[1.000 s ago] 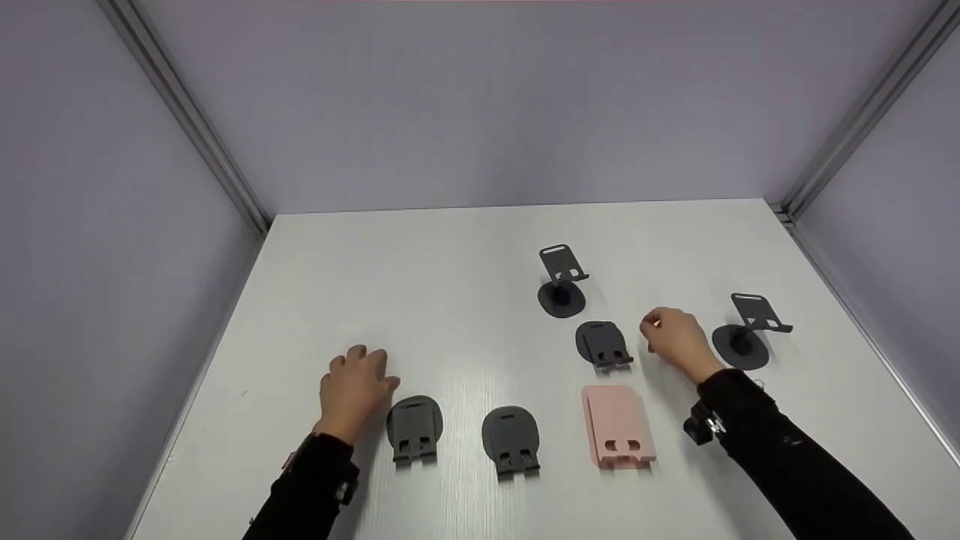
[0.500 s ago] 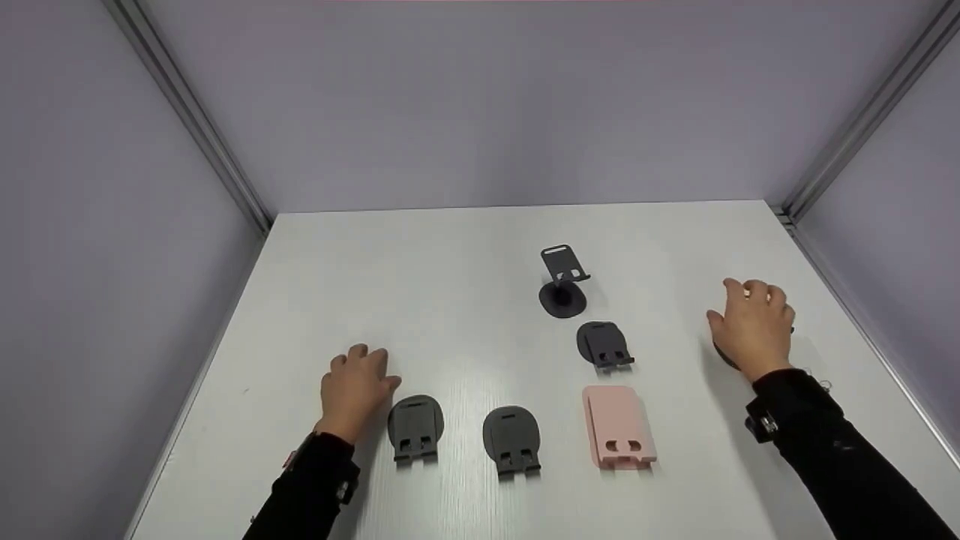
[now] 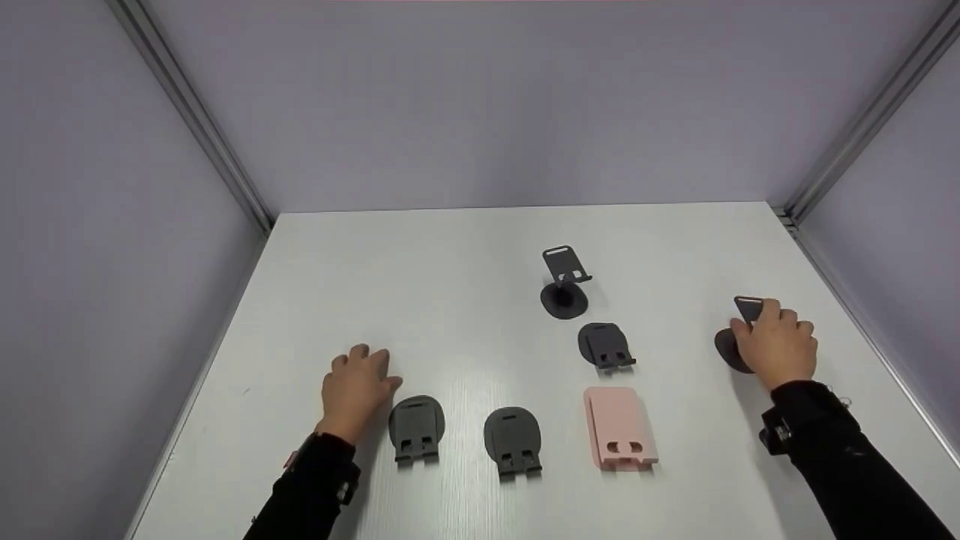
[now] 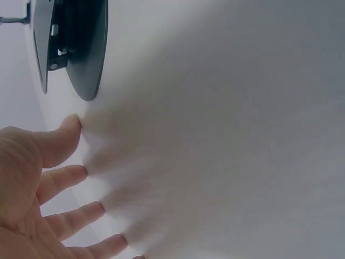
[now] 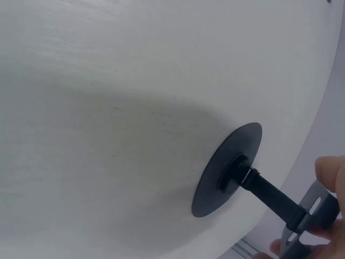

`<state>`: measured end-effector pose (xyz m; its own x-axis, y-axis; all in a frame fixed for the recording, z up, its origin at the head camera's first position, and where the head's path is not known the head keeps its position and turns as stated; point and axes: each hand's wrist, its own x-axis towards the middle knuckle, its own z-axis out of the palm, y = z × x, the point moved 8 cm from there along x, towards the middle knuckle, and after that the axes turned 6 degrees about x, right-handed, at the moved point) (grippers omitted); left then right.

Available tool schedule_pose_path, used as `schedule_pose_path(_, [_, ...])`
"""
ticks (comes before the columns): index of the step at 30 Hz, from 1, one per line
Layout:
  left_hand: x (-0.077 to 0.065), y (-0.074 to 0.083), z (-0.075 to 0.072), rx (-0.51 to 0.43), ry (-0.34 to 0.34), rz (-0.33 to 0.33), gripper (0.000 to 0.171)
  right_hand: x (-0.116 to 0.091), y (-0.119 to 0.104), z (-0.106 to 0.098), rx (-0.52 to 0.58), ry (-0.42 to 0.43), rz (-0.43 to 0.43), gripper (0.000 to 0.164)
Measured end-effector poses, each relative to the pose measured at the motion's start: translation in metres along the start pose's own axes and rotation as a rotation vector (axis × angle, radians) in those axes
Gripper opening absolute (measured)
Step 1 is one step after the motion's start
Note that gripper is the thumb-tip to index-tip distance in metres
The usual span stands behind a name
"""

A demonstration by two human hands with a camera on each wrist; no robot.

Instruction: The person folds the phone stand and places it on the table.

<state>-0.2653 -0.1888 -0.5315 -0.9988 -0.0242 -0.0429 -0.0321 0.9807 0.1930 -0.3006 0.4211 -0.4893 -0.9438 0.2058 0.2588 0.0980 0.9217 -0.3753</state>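
My right hand (image 3: 780,349) grips the top plate of an unfolded dark phone stand (image 3: 729,351) on the table's right side. In the right wrist view the stand's round base (image 5: 215,189) rests on the table, with the thumb and fingers around its upper plate. Part of that plate is hidden by the hand. At the left, my left hand (image 3: 352,394) touches the tabletop with spread fingertips and holds nothing. Just beside its thumb lies a folded dark grey phone stand (image 3: 416,426), also visible in the left wrist view (image 4: 89,65).
Another folded grey stand (image 3: 512,439) and a folded pink stand (image 3: 621,427) lie along the front. Behind the pink one is a smaller folded dark stand (image 3: 604,343). An unfolded dark stand (image 3: 564,300) stands farther back. Grey panels (image 3: 480,105) wall in the white table (image 3: 420,285).
My right hand has moved right from beside the small folded stand, passed over the unfolded stand at the right and taken hold of its plate. The left hand has stayed put.
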Motion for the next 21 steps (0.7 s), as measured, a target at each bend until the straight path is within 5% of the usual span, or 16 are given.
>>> schedule_pose_path(10, [-0.001, 0.0, -0.001, -0.016, 0.013, 0.001, 0.05, -0.008, -0.007, -0.002, 0.017, 0.198, -0.113, 0.04])
schedule_pose_path(21, [-0.001, 0.002, -0.002, -0.01, 0.028, -0.003, 0.048, -0.001, -0.022, -0.004, 0.123, 0.151, -0.093, 0.044])
